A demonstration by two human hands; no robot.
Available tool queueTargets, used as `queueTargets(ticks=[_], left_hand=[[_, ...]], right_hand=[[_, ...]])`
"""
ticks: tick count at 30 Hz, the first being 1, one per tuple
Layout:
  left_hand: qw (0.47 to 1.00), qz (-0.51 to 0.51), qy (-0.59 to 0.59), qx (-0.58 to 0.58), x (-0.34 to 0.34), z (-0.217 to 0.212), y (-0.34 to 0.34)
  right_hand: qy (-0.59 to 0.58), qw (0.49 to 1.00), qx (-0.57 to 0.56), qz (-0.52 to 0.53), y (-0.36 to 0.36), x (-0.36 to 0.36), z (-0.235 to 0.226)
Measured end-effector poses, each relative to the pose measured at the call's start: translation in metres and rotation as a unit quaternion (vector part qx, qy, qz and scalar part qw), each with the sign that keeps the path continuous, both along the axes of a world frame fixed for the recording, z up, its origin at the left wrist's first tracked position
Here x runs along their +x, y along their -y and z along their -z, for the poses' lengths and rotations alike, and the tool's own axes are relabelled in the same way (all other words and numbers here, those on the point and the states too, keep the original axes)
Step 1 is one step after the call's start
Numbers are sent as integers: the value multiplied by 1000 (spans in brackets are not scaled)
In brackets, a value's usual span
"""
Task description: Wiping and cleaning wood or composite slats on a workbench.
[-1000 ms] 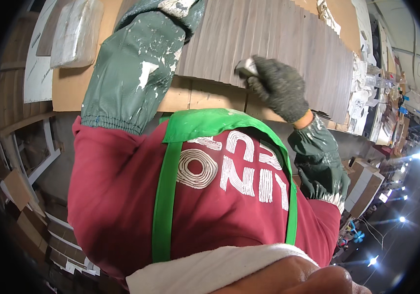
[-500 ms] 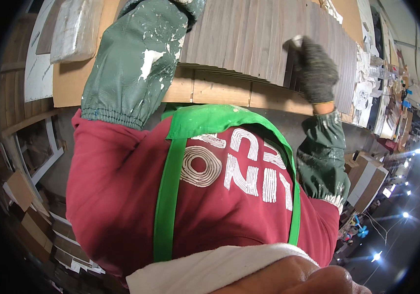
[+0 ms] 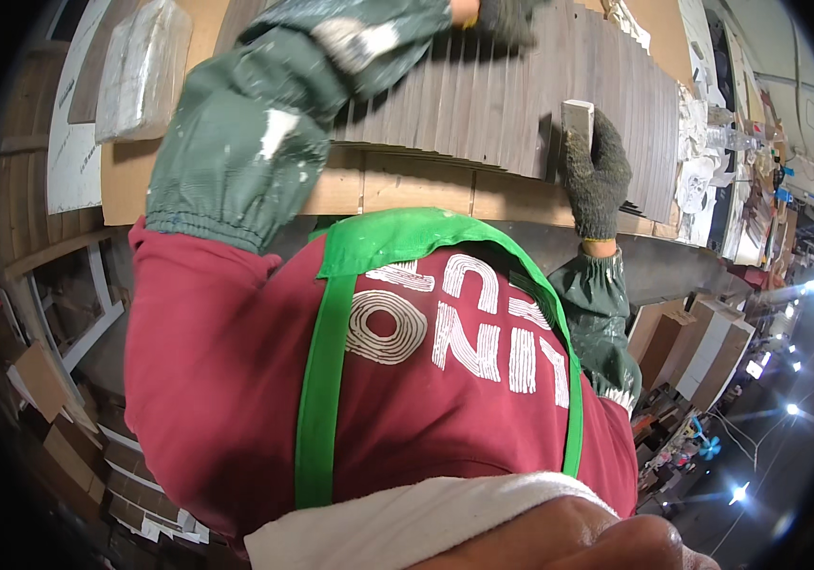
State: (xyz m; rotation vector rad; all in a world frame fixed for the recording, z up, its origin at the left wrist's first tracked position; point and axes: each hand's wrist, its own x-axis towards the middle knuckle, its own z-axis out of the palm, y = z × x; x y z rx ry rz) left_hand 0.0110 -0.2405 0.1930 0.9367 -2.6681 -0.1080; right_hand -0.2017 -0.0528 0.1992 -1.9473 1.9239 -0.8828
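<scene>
A long row of grey-brown wood-grain boards (image 3: 464,95) lies overlapped or closely set side by side on the table before me. My right hand (image 3: 600,185), in a dark knit glove, is closed on a small pale rectangular block (image 3: 578,118) above the right part of the row. The block's kind is unclear. Over the far middle of the boards is my left hand (image 3: 507,21), also gloved. The top edge of the picture cuts it off, so its fingers and anything in them are hidden. Green sleeve covers with white smears are on both forearms.
Brown cardboard (image 3: 335,185) lies under the boards along the near edge. A plastic-wrapped package (image 3: 143,71) sits at the far left. Crumpled white paper or plastic (image 3: 697,176) lies beyond the row's right end. Cartons (image 3: 697,347) stand at the right.
My left hand has moved right, over the boards. My right hand has come slightly nearer and turned, showing the pale block more plainly.
</scene>
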Motion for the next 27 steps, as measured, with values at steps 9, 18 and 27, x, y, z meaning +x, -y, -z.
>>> queueTargets(ticks=[9,18,27], left_hand=[[978,196,-66,41,16,19,-83],[971,139,-185,57,39,13,-69],[944,-261,-197,-34,149,32,20]], right_hand=[[68,997,-12,26,-8,-9,16],[41,997,-15,-62,-30,32,-10],[-243,959,3,-145,-18,58,-12]])
